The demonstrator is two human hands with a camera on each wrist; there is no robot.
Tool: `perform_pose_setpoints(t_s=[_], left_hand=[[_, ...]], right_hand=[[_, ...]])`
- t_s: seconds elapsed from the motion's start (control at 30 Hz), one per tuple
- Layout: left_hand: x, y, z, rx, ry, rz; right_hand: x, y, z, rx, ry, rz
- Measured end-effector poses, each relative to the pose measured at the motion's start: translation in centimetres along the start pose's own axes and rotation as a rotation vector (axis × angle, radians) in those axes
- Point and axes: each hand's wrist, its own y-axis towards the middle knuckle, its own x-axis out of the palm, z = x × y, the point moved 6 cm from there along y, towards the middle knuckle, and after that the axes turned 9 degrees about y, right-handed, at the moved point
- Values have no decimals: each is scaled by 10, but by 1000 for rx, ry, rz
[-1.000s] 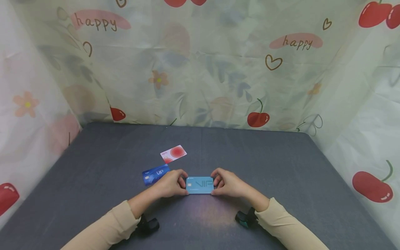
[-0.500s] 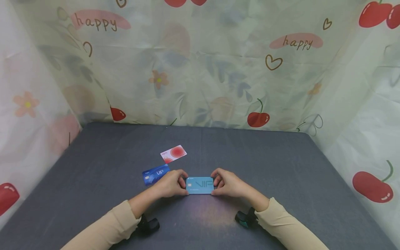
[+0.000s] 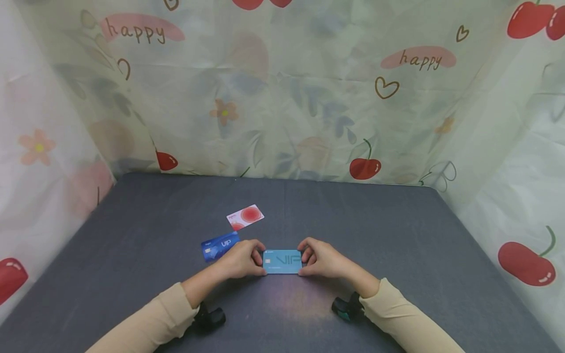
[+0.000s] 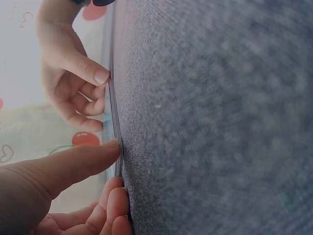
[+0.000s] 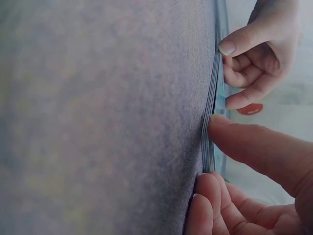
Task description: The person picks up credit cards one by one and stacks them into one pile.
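A light blue VIP card (image 3: 282, 263) lies face up at the middle front of the table. Both wrist views show it topping a neat stack of several cards (image 5: 208, 132), whose thin edges run parallel, low on the cloth. At the stack's left end, my left hand (image 3: 242, 260) grips it, thumb on the near corner and curled fingers at the far one. My right hand (image 3: 325, 259) holds the right end in mirror fashion. Just behind the left hand is a dark blue VIP card (image 3: 216, 247), its right part covered by that hand.
Beyond the dark blue card lies a pink card with red circles (image 3: 247, 216), tilted. The table (image 3: 375, 220) wears a dark grey cloth. Patterned curtains (image 3: 282, 108) hang behind it and along both sides. A black strap-on device (image 3: 212, 318) sits under each wrist.
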Motion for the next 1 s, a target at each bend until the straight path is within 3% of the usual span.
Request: perform_pose_setpoints(t_s=[0.43, 1.0], left_hand=[[1, 0, -1, -35, -3, -9], [1, 0, 0, -32, 7, -15]], right_hand=[[0, -1, -3, 11, -8, -5], [0, 3, 1, 47, -18, 13]])
